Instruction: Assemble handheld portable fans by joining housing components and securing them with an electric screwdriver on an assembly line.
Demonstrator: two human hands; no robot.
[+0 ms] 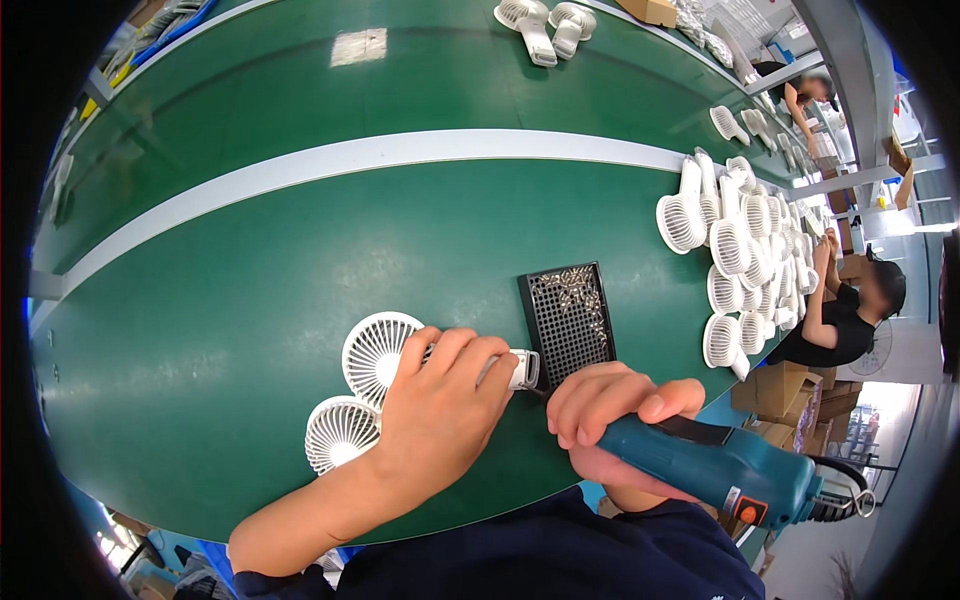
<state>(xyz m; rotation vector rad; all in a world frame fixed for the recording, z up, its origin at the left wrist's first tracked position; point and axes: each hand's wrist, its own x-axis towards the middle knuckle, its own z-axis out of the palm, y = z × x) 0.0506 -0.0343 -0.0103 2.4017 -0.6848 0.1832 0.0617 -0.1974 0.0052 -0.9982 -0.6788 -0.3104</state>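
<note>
My left hand point(445, 405) is closed over the handle of a white handheld fan point(372, 352), which lies on the green table with its round grille to the left. The end of a white handle shows to the right of my fingers. A second white fan point(338, 430) lies just nearer, partly hidden by my left wrist. My right hand point(620, 405) grips a teal electric screwdriver point(745, 470), its tip end pointing left toward the handle end. The bit itself is mostly hidden. Right behind it sits a black tray point(560, 335) of holes with small screws.
Many white fans point(730, 248) are heaped at the table's right edge. Beyond a pale divider point(400, 148) lie more fans point(540, 30). A cord point(845, 492) runs from the screwdriver's back. Two people work at the far right, near cardboard boxes point(775, 388).
</note>
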